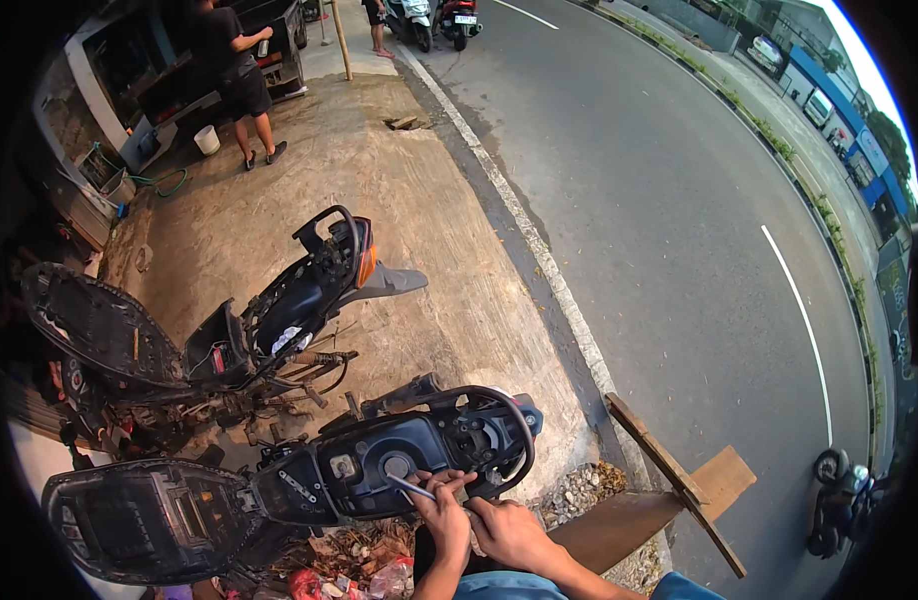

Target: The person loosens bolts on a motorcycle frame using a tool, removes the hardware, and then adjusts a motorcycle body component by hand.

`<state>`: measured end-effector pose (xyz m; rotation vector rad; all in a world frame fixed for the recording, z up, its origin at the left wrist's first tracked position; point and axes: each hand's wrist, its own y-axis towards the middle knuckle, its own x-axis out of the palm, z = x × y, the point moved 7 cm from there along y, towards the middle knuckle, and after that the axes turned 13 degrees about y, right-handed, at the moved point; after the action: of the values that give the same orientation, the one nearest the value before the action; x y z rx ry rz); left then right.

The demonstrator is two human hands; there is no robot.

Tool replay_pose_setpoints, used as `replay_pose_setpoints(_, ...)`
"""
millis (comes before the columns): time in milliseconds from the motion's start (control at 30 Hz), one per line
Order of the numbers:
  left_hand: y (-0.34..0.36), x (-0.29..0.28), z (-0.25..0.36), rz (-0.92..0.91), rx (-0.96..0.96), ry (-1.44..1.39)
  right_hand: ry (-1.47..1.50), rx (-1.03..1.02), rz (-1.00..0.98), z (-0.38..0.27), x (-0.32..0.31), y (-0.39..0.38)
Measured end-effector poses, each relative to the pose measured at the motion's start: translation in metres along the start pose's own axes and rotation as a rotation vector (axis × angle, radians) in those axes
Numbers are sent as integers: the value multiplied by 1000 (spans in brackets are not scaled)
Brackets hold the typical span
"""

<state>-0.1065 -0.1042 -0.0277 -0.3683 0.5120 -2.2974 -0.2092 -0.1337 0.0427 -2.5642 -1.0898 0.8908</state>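
Observation:
Below me, my left hand [441, 510] is closed on a slim silver metal tool [413, 487], whose tip points toward the round cap [396, 467] on a scooter's black under-seat body [344, 495]. My right hand [509, 532] is closed just beside it, around a greyish-brown item too hidden to make out. Both hands are near the curved black rear grab rail [527, 450]. To the left, the scooter's seat [144, 520] is flipped up, showing its underside.
A second stripped scooter [214, 345] stands beyond. A person [229, 60] in dark clothes stands near a white bucket [207, 140]; another stands by parked scooters [409, 20]. Wooden boards [659, 460] lie at the curb, beside the road [699, 250], where a motorbike [839, 500] passes. Rubbish [349, 570] lies below.

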Motion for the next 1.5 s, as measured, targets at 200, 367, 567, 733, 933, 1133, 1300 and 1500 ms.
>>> replay_pose_setpoints(200,31,-30,-12,-146,55,345,235,-60,173,9,45,0)
replay_pose_setpoints(367,56,-35,13,-179,-22,570,700,148,49,12,59,14)
replay_pose_setpoints(567,82,-46,3,-130,90,786,142,84,117,-25,-16,40)
replay_pose_setpoints(733,82,-34,8,-202,199,834,61,-136,78,-60,-18,132)
replay_pose_setpoints(933,65,-15,59,-186,203,1193,100,-74,24,-22,47,189)
replay_pose_setpoints(1133,61,-12,72,-265,258,1143,479,-23,-32,-27,44,178)
replay_pose_setpoints(1300,39,-20,80,-235,4,1396,352,-145,51,-29,42,173)
replay_pose_setpoints(1500,3,-31,28,-210,-120,995,487,-118,33,-15,48,179)
